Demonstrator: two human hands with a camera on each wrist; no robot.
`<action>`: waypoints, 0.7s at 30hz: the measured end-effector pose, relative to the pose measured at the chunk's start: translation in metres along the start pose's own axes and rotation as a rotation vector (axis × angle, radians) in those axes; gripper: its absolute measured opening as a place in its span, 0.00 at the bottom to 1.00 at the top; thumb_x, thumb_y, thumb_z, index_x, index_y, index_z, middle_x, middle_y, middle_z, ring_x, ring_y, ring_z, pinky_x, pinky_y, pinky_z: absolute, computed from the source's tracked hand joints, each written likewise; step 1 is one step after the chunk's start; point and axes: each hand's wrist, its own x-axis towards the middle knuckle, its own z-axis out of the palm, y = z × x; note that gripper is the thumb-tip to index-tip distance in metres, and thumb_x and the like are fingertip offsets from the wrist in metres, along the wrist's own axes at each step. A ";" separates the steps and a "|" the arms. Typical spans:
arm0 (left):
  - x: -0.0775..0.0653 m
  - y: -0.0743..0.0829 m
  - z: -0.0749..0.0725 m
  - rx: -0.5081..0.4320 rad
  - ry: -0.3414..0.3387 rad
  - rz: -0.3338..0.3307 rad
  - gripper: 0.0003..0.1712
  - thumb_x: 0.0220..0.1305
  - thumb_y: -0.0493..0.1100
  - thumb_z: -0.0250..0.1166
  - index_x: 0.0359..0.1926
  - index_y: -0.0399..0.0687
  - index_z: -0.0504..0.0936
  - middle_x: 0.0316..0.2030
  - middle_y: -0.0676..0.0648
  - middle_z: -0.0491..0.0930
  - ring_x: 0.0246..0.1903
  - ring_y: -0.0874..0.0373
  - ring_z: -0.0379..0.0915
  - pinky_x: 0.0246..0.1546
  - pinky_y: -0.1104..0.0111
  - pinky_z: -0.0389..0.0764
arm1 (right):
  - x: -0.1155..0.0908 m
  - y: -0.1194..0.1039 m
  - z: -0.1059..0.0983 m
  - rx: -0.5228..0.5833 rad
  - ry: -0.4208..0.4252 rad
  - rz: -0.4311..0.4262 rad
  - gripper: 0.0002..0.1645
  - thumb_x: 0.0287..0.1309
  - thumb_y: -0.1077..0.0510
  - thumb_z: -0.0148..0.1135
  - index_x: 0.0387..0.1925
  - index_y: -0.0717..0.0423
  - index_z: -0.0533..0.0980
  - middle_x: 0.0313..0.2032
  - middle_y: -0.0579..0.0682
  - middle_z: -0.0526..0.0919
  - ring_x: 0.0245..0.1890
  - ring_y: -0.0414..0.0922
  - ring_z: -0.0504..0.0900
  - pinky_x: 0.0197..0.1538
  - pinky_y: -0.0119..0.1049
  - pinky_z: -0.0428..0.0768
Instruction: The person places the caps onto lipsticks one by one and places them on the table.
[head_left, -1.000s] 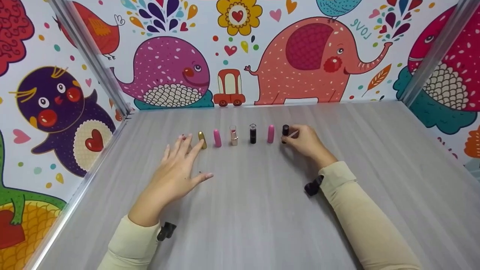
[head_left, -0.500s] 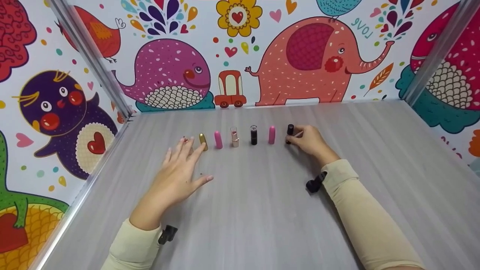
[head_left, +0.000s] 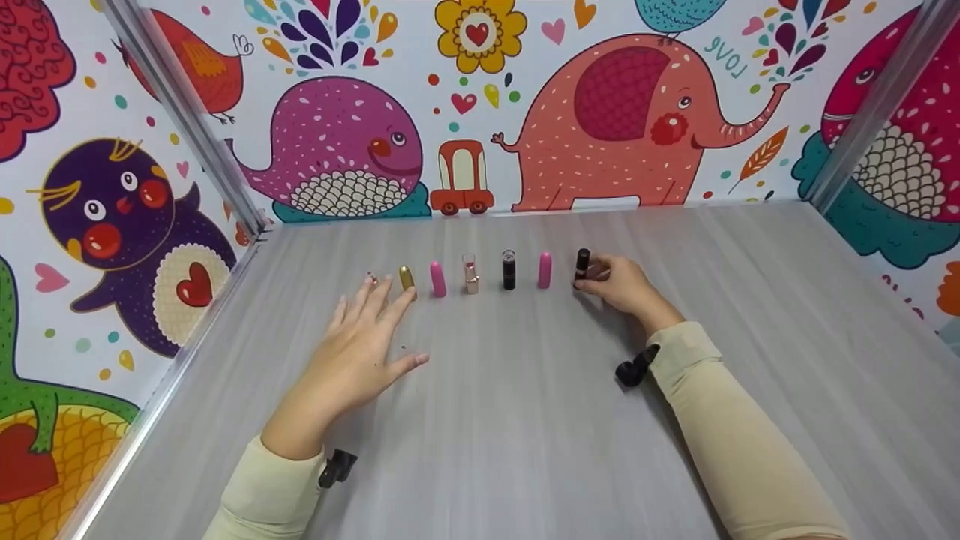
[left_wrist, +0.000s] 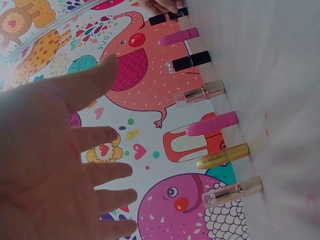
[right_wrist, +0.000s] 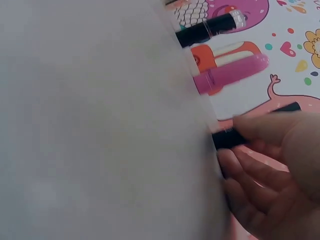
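Observation:
Several lipsticks stand upright in a row across the table. At the right end, a slim black lipstick (head_left: 582, 264) is pinched low between thumb and fingers of my right hand (head_left: 621, 285), its base at the tabletop. Left of it come a pink lipstick (head_left: 544, 270), a black one with a clear top (head_left: 508, 271), a rose-gold one with a clear cap (head_left: 470, 276) and another pink one (head_left: 438, 280). My left hand (head_left: 360, 349) is spread, fingertips by the gold lipstick (head_left: 406, 277). A clear-capped lipstick (left_wrist: 232, 192) ends the row, mostly hidden behind those fingers in the head view.
The grey wood-grain table (head_left: 495, 420) meets a back wall (head_left: 465, 180) printed with cartoon animals. Metal corner posts (head_left: 187, 112) stand at its far corners. Each wrist wears a small black camera, one showing below the right cuff (head_left: 634, 367).
My right hand has shifted slightly to the right with the black lipstick, widening its gap from the pink one. My left hand has stayed nearly in place, still spread.

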 end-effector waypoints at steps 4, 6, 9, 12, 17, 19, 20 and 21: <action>0.000 -0.002 0.001 0.004 0.003 0.004 0.52 0.65 0.57 0.77 0.82 0.47 0.64 0.82 0.33 0.53 0.82 0.33 0.41 0.78 0.34 0.41 | -0.006 0.003 -0.008 0.015 -0.014 -0.002 0.28 0.71 0.59 0.68 0.66 0.70 0.75 0.56 0.69 0.84 0.54 0.60 0.86 0.49 0.38 0.84; 0.002 -0.003 0.001 0.007 0.007 0.004 0.52 0.65 0.57 0.77 0.81 0.46 0.64 0.82 0.33 0.54 0.82 0.33 0.41 0.78 0.34 0.41 | -0.008 0.004 -0.014 0.008 -0.018 -0.014 0.27 0.71 0.59 0.68 0.65 0.70 0.76 0.55 0.69 0.84 0.50 0.58 0.87 0.43 0.31 0.81; 0.004 -0.004 0.001 0.004 0.011 0.002 0.52 0.65 0.57 0.77 0.82 0.46 0.64 0.82 0.33 0.53 0.82 0.33 0.41 0.78 0.34 0.41 | -0.013 0.005 -0.023 -0.010 -0.023 -0.013 0.25 0.72 0.57 0.67 0.64 0.68 0.78 0.56 0.67 0.85 0.47 0.55 0.88 0.41 0.29 0.79; 0.006 -0.006 0.001 0.002 0.011 0.000 0.52 0.66 0.58 0.76 0.82 0.47 0.62 0.83 0.33 0.52 0.83 0.33 0.41 0.78 0.33 0.42 | -0.018 0.003 -0.031 -0.007 -0.027 0.020 0.24 0.74 0.55 0.65 0.64 0.65 0.79 0.58 0.64 0.84 0.50 0.55 0.86 0.48 0.37 0.82; 0.010 -0.013 0.001 -0.022 0.027 -0.013 0.55 0.67 0.59 0.75 0.85 0.51 0.56 0.84 0.34 0.48 0.83 0.33 0.39 0.78 0.34 0.40 | -0.029 -0.002 -0.039 -0.048 -0.014 0.001 0.25 0.77 0.51 0.63 0.66 0.61 0.79 0.63 0.62 0.81 0.63 0.60 0.79 0.62 0.57 0.80; 0.012 -0.017 0.000 -0.030 0.030 -0.022 0.55 0.68 0.59 0.74 0.86 0.51 0.54 0.84 0.35 0.46 0.83 0.32 0.38 0.78 0.34 0.39 | -0.034 -0.004 -0.042 -0.096 -0.016 -0.046 0.27 0.77 0.49 0.63 0.69 0.59 0.77 0.68 0.63 0.77 0.69 0.62 0.74 0.68 0.62 0.75; 0.013 -0.019 0.000 -0.034 0.029 -0.028 0.55 0.69 0.60 0.73 0.86 0.52 0.54 0.84 0.35 0.45 0.83 0.32 0.37 0.79 0.34 0.38 | -0.037 -0.005 -0.044 -0.127 -0.019 -0.075 0.28 0.77 0.49 0.63 0.70 0.59 0.76 0.70 0.63 0.75 0.71 0.62 0.72 0.71 0.64 0.71; 0.014 -0.020 0.001 -0.036 0.026 -0.034 0.55 0.70 0.60 0.72 0.86 0.52 0.53 0.85 0.35 0.44 0.83 0.32 0.37 0.79 0.34 0.38 | -0.040 -0.006 -0.045 -0.158 -0.025 -0.098 0.29 0.78 0.48 0.63 0.71 0.57 0.75 0.72 0.63 0.72 0.74 0.63 0.69 0.73 0.65 0.68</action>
